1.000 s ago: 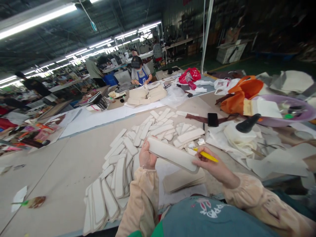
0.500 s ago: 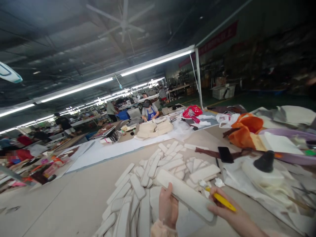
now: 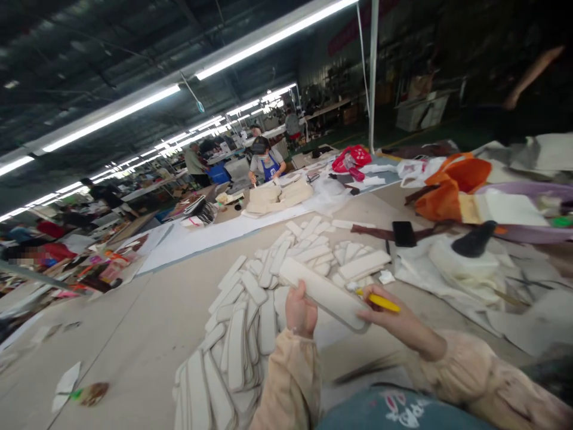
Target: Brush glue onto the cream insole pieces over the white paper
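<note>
My left hand [image 3: 300, 312] is closed around the near end of a long cream padded strip [image 3: 323, 292], held up off the table. My right hand [image 3: 394, 319] supports the strip's other end and pinches a yellow pen [image 3: 379, 301] between its fingers. Just beyond the strip, several more cream strips [image 3: 250, 298] lie fanned out in rows on the beige table [image 3: 134, 322]. A small stack of strips [image 3: 363, 264] sits a little past my right hand.
A black phone [image 3: 403, 233] and a brown strap lie on the right, near an orange bag [image 3: 447, 179], a purple basin [image 3: 532, 197] and white fabric scraps. At the table's far end a person in a blue apron [image 3: 267, 162] works beside a cream stack [image 3: 277, 196]. A torn wrapper [image 3: 80, 394] lies at left.
The camera tilted up toward the ceiling and has come back down. Both hands keep the same hold on the strip and pen.
</note>
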### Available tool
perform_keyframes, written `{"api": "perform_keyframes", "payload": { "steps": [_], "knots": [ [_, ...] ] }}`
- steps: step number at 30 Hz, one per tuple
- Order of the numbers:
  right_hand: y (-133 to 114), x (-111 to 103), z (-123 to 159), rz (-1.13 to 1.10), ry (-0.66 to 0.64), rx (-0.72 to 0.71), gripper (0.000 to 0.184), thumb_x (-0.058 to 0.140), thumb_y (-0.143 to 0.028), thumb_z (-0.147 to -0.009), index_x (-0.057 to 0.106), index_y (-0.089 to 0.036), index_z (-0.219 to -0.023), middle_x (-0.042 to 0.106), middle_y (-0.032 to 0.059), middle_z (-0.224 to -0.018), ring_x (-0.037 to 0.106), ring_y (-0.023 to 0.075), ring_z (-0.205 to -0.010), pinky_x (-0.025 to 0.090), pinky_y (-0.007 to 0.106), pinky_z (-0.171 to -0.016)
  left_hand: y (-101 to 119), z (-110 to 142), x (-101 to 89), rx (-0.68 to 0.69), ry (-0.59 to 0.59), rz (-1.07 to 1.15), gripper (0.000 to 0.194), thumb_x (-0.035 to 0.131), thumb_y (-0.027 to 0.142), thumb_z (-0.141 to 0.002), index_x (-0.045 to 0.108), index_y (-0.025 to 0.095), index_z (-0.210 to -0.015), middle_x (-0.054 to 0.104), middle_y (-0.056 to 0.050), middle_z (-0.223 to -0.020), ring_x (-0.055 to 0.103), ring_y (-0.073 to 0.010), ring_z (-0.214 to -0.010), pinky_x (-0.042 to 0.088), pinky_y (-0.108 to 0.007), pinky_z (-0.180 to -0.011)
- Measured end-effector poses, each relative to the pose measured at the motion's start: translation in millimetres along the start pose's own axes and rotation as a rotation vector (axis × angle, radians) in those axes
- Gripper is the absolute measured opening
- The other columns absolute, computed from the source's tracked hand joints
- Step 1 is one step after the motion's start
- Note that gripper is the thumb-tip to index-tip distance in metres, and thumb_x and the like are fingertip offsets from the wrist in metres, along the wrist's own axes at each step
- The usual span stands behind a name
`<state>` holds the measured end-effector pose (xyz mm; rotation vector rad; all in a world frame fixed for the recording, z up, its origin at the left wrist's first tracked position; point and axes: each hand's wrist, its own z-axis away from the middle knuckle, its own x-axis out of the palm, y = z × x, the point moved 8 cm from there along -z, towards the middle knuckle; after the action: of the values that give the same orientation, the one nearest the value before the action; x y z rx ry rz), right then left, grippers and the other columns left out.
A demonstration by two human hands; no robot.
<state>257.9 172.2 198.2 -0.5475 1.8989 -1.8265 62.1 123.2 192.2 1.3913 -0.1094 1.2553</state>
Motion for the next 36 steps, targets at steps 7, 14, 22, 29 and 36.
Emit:
{"api": "perform_keyframes", "payload": {
  "steps": [7, 14, 22, 29, 36],
  "knots": [
    [-0.3, 0.5, -2.3, -0.036, -0.013, 0.009, 0.027, 0.07, -0.03, -0.068, 0.047, -0.021, -0.078, 0.039, -0.0049, -0.07, 0.038, 0.0109, -0.064, 0.033, 0.022, -0.056, -0.2, -2.2, 2.5, -0.014, -0.006, -0.002, 0.021, 0.05, 0.011, -0.085, 0.06, 0.015, -0.103, 0.067, -0.008, -0.102, 0.062, -0.0157, -0.099, 0.047, -0.032, -0.093],
    [7.5, -3.5, -0.9, -0.055, -0.002, 0.038, 0.028, 0.068, -0.035, -0.073, 0.046, -0.022, -0.083, 0.044, -0.0029, -0.075, 0.044, 0.0134, -0.07, 0.039, 0.024, -0.061, 8.9, 3.7, 16.9, 0.078, -0.073, -0.029, 0.023, 0.062, 0.017, -0.078, 0.06, 0.016, -0.1, 0.068, -0.007, -0.1, 0.061, -0.0177, -0.103, 0.045, -0.032, -0.093],
    [-1.7, -3.0, -5.3, 0.116, 0.058, -0.022, 0.026, 0.064, -0.041, -0.078, 0.046, -0.022, -0.075, 0.045, -0.0022, -0.069, 0.044, 0.0142, -0.065, 0.038, 0.025, -0.057, 13.9, 15.7, 34.2, 0.117, -0.161, -0.073, 0.029, 0.071, 0.025, -0.07, 0.062, 0.015, -0.096, 0.069, -0.006, -0.092, 0.064, -0.0155, -0.085, 0.047, -0.029, -0.082],
    [2.6, -0.3, -1.2, 0.175, 0.063, -0.036, 0.024, 0.064, -0.04, -0.077, 0.047, -0.022, -0.078, 0.049, -0.0019, -0.071, 0.047, 0.0142, -0.066, 0.04, 0.025, -0.057, 29.3, -0.3, 20.0, 0.128, -0.033, -0.079, 0.027, 0.072, 0.027, -0.07, 0.063, 0.014, -0.091, 0.068, -0.007, -0.09, 0.064, -0.015, -0.079, 0.051, -0.026, -0.075],
    [6.2, -1.5, -1.1, 0.064, 0.078, -0.033, 0.025, 0.067, -0.037, -0.075, 0.048, -0.022, -0.082, 0.048, -0.0032, -0.072, 0.047, 0.0127, -0.066, 0.039, 0.024, -0.057, 30.6, -14.7, -1.4, 0.118, 0.138, -0.025, 0.014, 0.063, 0.021, -0.077, 0.062, 0.015, -0.091, 0.068, -0.007, -0.088, 0.065, -0.0157, -0.078, 0.053, -0.029, -0.075]
  ]
}}
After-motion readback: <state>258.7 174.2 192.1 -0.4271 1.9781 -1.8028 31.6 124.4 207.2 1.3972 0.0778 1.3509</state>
